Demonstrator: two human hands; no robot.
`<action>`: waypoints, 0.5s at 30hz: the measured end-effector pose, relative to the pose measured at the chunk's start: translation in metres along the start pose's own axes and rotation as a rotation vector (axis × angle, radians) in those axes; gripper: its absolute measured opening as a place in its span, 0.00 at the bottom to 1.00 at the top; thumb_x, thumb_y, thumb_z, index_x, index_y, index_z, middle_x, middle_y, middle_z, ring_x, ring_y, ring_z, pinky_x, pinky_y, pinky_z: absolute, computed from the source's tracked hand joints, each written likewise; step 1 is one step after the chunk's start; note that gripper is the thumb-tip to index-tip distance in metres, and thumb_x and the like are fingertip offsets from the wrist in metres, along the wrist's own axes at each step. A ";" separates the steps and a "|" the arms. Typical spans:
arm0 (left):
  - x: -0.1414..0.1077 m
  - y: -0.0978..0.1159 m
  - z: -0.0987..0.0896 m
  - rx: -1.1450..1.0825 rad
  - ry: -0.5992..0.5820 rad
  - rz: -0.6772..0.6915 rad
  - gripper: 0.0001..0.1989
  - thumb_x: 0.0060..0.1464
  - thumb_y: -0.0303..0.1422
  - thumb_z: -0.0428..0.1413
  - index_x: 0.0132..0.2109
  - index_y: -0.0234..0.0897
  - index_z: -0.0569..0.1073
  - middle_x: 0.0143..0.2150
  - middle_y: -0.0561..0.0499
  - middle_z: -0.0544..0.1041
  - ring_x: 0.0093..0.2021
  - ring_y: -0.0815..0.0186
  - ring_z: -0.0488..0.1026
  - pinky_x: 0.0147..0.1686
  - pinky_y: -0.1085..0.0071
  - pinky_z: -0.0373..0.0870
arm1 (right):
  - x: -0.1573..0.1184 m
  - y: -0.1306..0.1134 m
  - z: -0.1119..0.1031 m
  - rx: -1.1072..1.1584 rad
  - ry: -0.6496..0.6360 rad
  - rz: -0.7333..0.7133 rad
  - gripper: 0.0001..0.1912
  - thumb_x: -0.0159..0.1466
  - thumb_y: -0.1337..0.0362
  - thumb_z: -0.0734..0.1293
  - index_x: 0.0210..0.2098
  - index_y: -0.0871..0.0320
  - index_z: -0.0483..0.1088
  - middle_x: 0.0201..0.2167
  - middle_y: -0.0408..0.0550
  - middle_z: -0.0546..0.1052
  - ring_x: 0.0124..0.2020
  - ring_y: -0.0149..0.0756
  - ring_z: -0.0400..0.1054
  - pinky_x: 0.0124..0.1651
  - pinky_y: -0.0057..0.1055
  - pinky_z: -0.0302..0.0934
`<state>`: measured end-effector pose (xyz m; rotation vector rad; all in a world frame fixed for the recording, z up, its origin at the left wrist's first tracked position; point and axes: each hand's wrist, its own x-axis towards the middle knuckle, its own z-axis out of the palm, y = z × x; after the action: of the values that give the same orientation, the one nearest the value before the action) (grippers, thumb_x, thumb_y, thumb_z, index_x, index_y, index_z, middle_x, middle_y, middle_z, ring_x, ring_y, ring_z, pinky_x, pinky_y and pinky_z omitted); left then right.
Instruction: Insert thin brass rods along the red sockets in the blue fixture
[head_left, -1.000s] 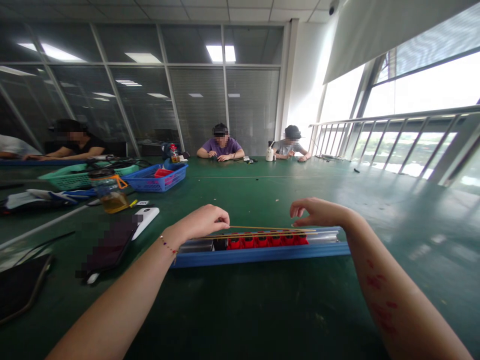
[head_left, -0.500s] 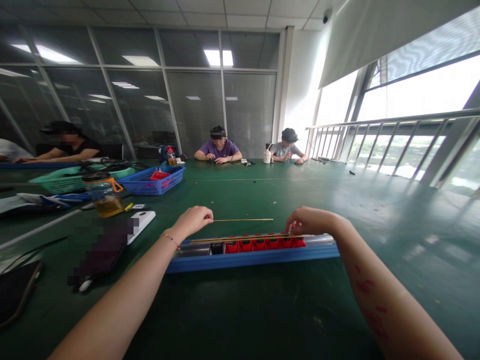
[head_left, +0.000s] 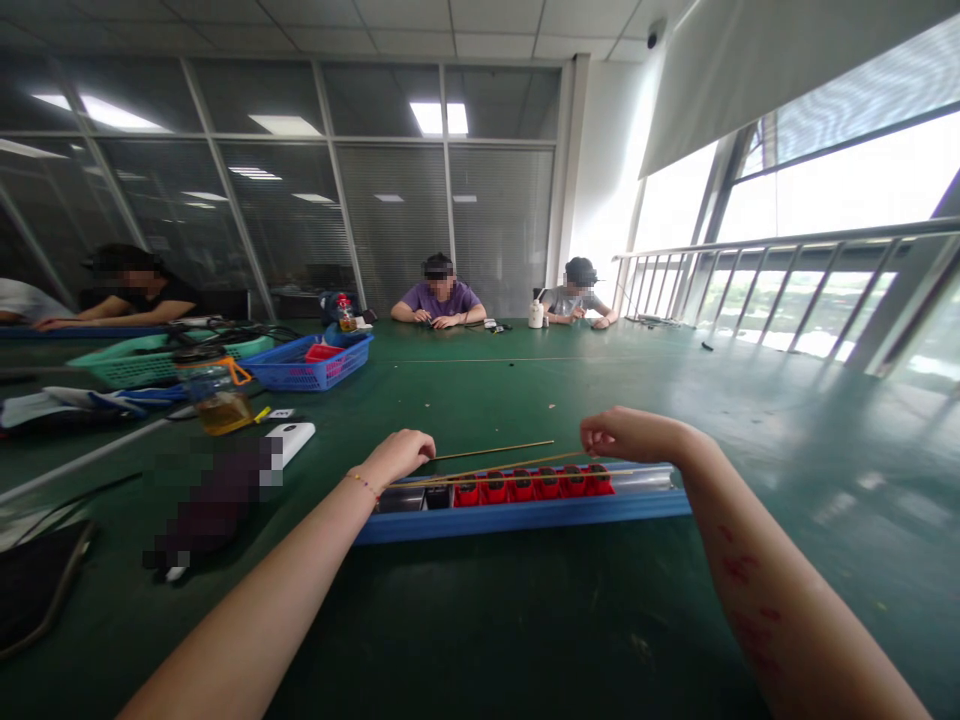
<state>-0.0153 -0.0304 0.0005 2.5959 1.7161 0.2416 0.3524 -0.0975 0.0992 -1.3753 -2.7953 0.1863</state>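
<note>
A long blue tray [head_left: 525, 518] lies across the green table, with a row of red holders [head_left: 522, 488] carrying black pieces and a black block [head_left: 439, 496] at their left. Past the tray's left end, my left hand [head_left: 405, 455] is closed on a thin tan stick [head_left: 502, 449] that points to the right. My right hand [head_left: 611, 433], over the tray's right part, pinches the right end of a second thin stick [head_left: 525, 464], which slants down leftward. Another thin stick [head_left: 555, 477] rests along the tray over the red holders.
Left of me are a phone-like dark object [head_left: 52, 585], a white device [head_left: 296, 437], a jar [head_left: 217, 395], a blue basket [head_left: 300, 372] and a green basket [head_left: 112, 367]. People sit across the table [head_left: 480, 390]; a white bottle [head_left: 536, 314] stands near one.
My right hand has risen slightly, lifting one end of a stick off the tray. My left hand has shifted a little right and down, with its stick now tilted.
</note>
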 end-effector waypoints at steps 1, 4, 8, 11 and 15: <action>0.000 0.000 0.000 -0.003 -0.001 0.000 0.09 0.48 0.29 0.52 0.34 0.44 0.75 0.36 0.55 0.77 0.37 0.67 0.72 0.36 0.75 0.64 | -0.005 0.004 -0.004 0.002 0.037 0.014 0.09 0.55 0.67 0.59 0.32 0.57 0.70 0.29 0.45 0.76 0.29 0.33 0.67 0.29 0.24 0.57; 0.001 -0.001 0.001 -0.012 -0.005 0.003 0.09 0.48 0.29 0.52 0.35 0.44 0.75 0.36 0.55 0.77 0.37 0.67 0.72 0.36 0.76 0.65 | -0.019 0.022 -0.014 -0.018 0.130 0.074 0.08 0.55 0.65 0.60 0.33 0.56 0.70 0.30 0.44 0.76 0.31 0.33 0.67 0.31 0.24 0.57; 0.002 0.000 0.000 -0.018 -0.017 0.013 0.09 0.48 0.29 0.52 0.34 0.44 0.75 0.36 0.55 0.77 0.38 0.67 0.73 0.35 0.76 0.65 | -0.029 0.052 -0.016 -0.050 0.157 0.172 0.08 0.55 0.63 0.60 0.32 0.55 0.70 0.29 0.44 0.75 0.29 0.34 0.68 0.30 0.25 0.57; 0.002 0.001 0.000 -0.018 -0.027 0.012 0.09 0.48 0.29 0.52 0.35 0.44 0.75 0.36 0.55 0.77 0.38 0.67 0.73 0.36 0.76 0.65 | -0.026 0.068 -0.008 -0.053 0.139 0.217 0.08 0.54 0.64 0.61 0.32 0.55 0.70 0.30 0.44 0.76 0.29 0.34 0.68 0.30 0.25 0.57; 0.002 0.002 -0.001 -0.020 -0.029 0.009 0.09 0.49 0.31 0.51 0.35 0.43 0.75 0.37 0.54 0.77 0.38 0.67 0.72 0.35 0.76 0.64 | -0.008 0.071 0.010 -0.076 0.078 0.267 0.08 0.52 0.66 0.62 0.31 0.55 0.70 0.30 0.44 0.76 0.30 0.34 0.68 0.30 0.25 0.56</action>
<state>-0.0132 -0.0294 0.0016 2.5804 1.6837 0.2189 0.4126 -0.0613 0.0811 -1.7303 -2.5728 0.0297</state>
